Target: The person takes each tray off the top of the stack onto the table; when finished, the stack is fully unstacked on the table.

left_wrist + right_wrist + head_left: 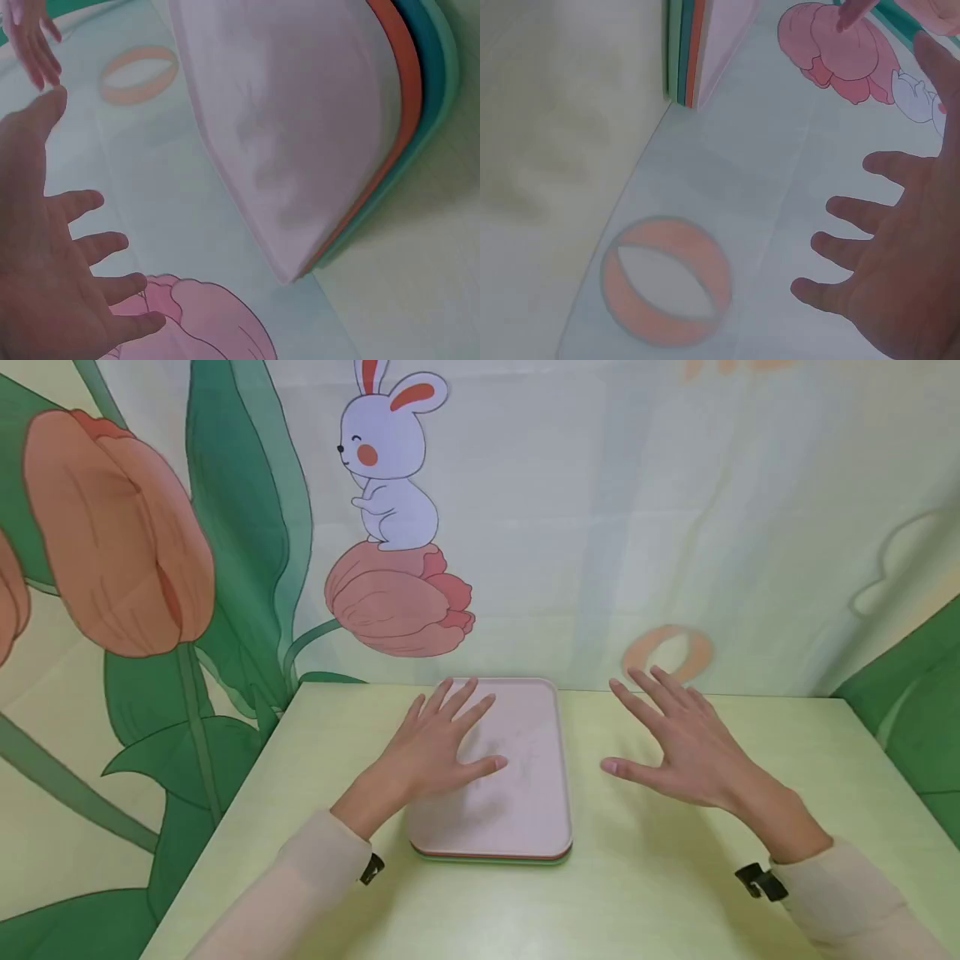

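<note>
A stack of rounded rectangular trays lies on the table, with a pale pink tray [525, 793] on top. Below it, the left wrist view shows the edges of an orange tray [409, 90], a teal tray [433, 82] and a light green tray [450, 67]. My left hand [435, 743] hovers over the left part of the stack, fingers spread and holding nothing. To the right of the stack, my right hand [690, 747] is held above the table with its fingers spread, also holding nothing.
The pale yellow-green table [315, 752] ends at the back against a printed cloth [555, 527] with a rabbit, tulips and leaves. Each sleeve carries a dark clip near the wrist, one on the left [372, 868] and one on the right [761, 882].
</note>
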The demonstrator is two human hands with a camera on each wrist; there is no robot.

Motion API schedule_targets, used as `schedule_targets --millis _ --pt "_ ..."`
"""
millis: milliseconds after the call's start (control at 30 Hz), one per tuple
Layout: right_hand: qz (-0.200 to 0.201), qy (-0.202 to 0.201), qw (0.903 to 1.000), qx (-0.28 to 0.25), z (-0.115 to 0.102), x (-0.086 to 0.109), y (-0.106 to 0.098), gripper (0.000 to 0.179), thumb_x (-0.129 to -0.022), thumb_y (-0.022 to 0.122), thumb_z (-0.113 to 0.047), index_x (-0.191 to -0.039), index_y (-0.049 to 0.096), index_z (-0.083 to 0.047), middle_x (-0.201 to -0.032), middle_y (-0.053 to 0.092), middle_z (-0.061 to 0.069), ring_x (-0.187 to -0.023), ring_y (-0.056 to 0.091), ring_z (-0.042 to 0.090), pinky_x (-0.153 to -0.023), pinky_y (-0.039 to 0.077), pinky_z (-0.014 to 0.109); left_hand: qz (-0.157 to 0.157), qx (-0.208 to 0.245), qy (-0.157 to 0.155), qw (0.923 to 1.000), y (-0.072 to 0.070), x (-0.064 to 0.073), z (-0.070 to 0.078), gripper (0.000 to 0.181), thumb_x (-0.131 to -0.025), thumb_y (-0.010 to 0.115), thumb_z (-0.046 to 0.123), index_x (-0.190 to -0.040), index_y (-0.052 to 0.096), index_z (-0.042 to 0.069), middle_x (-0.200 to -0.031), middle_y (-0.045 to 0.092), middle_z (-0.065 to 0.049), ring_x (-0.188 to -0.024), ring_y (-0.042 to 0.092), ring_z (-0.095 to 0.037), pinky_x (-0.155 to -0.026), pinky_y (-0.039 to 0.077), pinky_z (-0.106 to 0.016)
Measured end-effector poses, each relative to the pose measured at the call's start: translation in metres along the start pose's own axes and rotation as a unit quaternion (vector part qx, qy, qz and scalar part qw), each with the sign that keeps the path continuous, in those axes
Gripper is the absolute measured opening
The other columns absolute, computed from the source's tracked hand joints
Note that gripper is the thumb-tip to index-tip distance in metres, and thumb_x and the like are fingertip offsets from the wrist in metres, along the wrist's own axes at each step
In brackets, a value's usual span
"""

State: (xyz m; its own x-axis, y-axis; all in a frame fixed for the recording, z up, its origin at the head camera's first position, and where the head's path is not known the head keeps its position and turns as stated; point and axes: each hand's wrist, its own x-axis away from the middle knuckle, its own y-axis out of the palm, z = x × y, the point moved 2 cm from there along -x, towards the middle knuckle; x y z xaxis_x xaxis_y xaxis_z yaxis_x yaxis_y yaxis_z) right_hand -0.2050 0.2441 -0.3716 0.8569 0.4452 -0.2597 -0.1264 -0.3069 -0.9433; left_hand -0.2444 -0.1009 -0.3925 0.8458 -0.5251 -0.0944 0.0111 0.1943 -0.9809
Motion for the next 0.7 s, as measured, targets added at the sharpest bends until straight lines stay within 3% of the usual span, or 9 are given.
schedule_targets --millis 233,333,400,500,700 --pt "-0.018 0.021 0.9904 -0.136 -0.005 -0.003 0.013 0.089 -0.098 0.07 -0.056 -0.17 0.025 -0.029 -0.175 0.02 0.006 -0.16 0.018 0.04 -0.116 0.024 0.075 0.021 0.047 -0.048 0.9975 0.004 0.006 -0.033 0.087 -0.102 0.062 0.057 -0.17 0.026 0.016 -0.175 0.019 -0.015 -0.161 0.014 -0.041 -0.127 0.02 -0.062" --pt "-0.008 0.033 0.9806 -0.193 -0.008 -0.01 0.027 0.086 -0.101 0.069 -0.051 -0.17 0.025 -0.028 -0.174 0.024 0.006 -0.159 0.022 0.039 -0.117 0.025 0.075 0.028 0.095 -0.073 0.9924 0.012 0.014 -0.047 0.088 -0.102 0.066 0.048 -0.169 0.026 0.008 -0.172 0.023 -0.023 -0.158 0.019 -0.045 -0.124 0.025 -0.063" --pt "0.009 0.045 0.9691 -0.242 -0.008 -0.014 0.039 0.082 -0.103 0.068 -0.046 -0.17 0.026 -0.027 -0.173 0.029 0.006 -0.157 0.026 0.038 -0.118 0.028 0.071 0.021 0.131 -0.097 0.9864 0.021 0.02 -0.055 0.088 -0.103 0.066 0.046 -0.168 0.024 0.004 -0.171 0.023 -0.026 -0.157 0.021 -0.046 -0.123 0.027 -0.064" --pt "0.034 0.075 0.9393 -0.333 -0.005 -0.021 0.06 0.074 -0.106 0.064 -0.041 -0.169 0.029 -0.025 -0.169 0.035 0.007 -0.153 0.034 0.037 -0.117 0.034 0.066 0.007 0.191 -0.137 0.972 0.033 0.027 -0.064 0.087 -0.105 0.064 0.044 -0.168 0.02 0.001 -0.169 0.024 -0.028 -0.155 0.026 -0.047 -0.123 0.029 -0.063" --pt "0.037 0.162 0.8559 -0.49 0.0 -0.031 0.098 0.066 -0.111 0.053 -0.046 -0.166 0.034 -0.016 -0.161 0.043 0.018 -0.146 0.043 0.041 -0.114 0.04 0.064 0.014 0.274 -0.195 0.9416 0.047 0.03 -0.071 0.077 -0.109 0.057 0.036 -0.167 0.021 0.0 -0.163 0.039 -0.027 -0.139 0.053 -0.046 -0.112 0.046 -0.058"
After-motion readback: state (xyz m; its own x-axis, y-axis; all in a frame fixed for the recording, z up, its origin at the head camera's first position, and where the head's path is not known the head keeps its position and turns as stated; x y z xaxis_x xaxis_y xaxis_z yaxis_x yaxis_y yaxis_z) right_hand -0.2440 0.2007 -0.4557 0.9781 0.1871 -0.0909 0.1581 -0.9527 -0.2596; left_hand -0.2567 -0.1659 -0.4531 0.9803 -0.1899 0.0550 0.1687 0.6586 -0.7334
